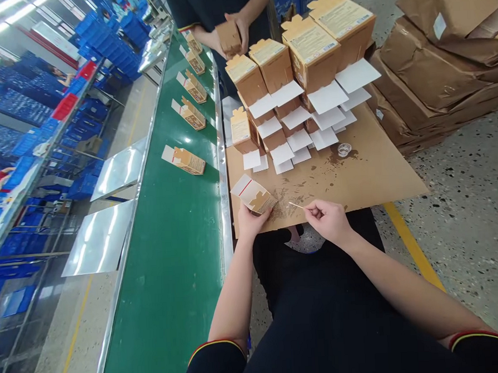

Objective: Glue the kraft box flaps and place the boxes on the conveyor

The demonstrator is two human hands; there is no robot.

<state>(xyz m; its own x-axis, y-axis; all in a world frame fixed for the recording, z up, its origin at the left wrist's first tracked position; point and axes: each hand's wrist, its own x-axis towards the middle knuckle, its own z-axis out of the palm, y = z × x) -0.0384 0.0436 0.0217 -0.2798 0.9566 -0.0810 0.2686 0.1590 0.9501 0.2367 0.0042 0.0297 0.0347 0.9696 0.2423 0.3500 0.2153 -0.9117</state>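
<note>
My left hand (252, 221) is closed around a small brown carton (258, 199), whose white flap with a red line stands out to the upper left. In my right hand (326, 220) a thin cotton swab (297, 205) is pinched between the fingers, its tip pointing at the carton but apart from it. Both hands are at the near edge of a cardboard sheet (382, 174), marked with dark wet spots. A small clear round dish (344, 150) sits on the sheet among the spots.
Stacked cartons (312, 44) with white flaps stand at the sheet's far side. Several cartons (189, 160) lie along the green conveyor belt (165, 257) to the left. Across from me a person (218, 10) holds a brown box (228, 38). Brown wrapped bundles (440, 87) are piled at right.
</note>
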